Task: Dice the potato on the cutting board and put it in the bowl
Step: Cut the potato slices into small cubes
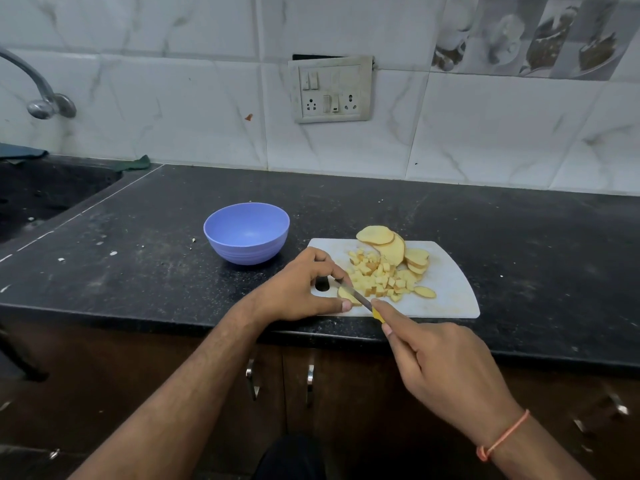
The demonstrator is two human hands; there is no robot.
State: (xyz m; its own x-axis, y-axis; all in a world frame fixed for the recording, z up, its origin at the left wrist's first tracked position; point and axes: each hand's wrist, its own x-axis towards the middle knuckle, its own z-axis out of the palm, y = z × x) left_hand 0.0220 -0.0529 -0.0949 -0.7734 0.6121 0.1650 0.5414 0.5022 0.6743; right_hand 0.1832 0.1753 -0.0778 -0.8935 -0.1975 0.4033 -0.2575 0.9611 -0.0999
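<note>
A white cutting board (450, 292) lies near the counter's front edge. On it sit a pile of diced potato (377, 275) and several uncut potato slices (391, 245) at the back. My left hand (301, 289) pinches one potato slice (346, 295) at the board's left end, by the handle hole. My right hand (440, 365) grips a yellow-handled knife (358, 299), its blade lying across that slice. The blue bowl (246, 233) stands empty on the counter, left of the board.
The black counter (138, 258) carries small crumbs. A dark sink (38, 195) and a tap (41, 95) are at the far left. A switch and socket plate (330, 90) is on the tiled wall. Cabinet doors with metal handles (252, 379) lie below.
</note>
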